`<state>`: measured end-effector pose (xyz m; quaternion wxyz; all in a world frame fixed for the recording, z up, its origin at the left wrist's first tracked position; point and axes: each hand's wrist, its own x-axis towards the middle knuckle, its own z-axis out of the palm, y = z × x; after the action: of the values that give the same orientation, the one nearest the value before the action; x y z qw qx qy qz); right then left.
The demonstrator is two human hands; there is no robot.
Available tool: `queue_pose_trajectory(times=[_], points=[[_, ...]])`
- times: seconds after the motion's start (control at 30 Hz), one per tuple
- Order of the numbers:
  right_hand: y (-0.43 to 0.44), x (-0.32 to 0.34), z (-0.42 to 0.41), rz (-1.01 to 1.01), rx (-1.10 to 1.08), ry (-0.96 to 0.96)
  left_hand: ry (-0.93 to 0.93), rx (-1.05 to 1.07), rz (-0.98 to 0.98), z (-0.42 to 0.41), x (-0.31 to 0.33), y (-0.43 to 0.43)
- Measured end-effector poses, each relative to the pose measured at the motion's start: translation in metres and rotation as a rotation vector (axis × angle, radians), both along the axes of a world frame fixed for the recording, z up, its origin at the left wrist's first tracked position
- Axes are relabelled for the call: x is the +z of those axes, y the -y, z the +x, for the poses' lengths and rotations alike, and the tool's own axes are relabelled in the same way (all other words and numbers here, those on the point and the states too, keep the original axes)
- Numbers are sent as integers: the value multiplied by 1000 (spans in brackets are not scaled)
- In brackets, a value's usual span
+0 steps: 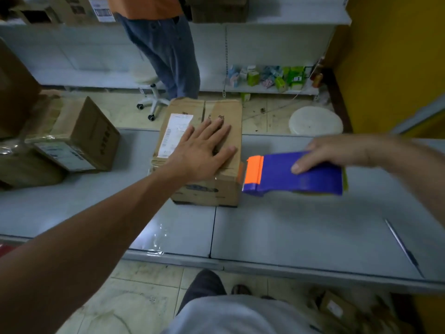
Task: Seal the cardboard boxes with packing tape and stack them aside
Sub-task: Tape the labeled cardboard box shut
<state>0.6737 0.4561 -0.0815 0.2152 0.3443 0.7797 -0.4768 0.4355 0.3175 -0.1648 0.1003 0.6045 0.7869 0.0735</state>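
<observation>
Left fingers (213, 133) press flat on the box (204, 191); right fingers (305, 165) grip the tape dispenser (284, 179).

Two hands show: the left hand (199, 153) and the right hand (337, 150). There is one tape dispenser (296, 174) at three o'clock, one cardboard box (228, 189) at centre and one tilted box (96, 136) at nine o'clock. The cartons (19, 92) beside it are cut off and uncountable. Two white stools stand beyond: a wheeled stool (154, 102) at twelve and a round stool (315, 121) at two. One person (166, 49) stands at twelve.
</observation>
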Motion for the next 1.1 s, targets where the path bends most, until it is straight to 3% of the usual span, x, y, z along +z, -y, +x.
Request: queue_pose_trajectory(times=[0.13, 0.27, 0.3, 0.4, 0.5, 0.63, 0.83, 0.97, 1.1], points=[[-5, 17, -36, 203, 12, 51, -16, -4, -24, 0, 2, -1], [-11, -9, -9, 496, 227, 578, 19, -44, -17, -2, 2, 15], [-17, -16, 10, 562, 204, 595, 11, -48, -3, -1, 1, 15], [-17, -33, 35, 698, -85, 202, 12, -18, 9, -1, 4, 6], [21, -88, 31, 783, -107, 46, 17, -26, 4, -1, 5, 9], [54, -148, 23, 943, -121, -44, 36, -11, 86, -2, 3, 14], [55, -167, 20, 1020, -59, -164, 103, 13, 184, 1, 8, 15], [53, -171, 20, 1066, -8, -189, 310, 29, 364, 2, 14, 21], [50, -162, 19, 1016, 50, 1, 538, 36, 398, -4, 23, 29]])
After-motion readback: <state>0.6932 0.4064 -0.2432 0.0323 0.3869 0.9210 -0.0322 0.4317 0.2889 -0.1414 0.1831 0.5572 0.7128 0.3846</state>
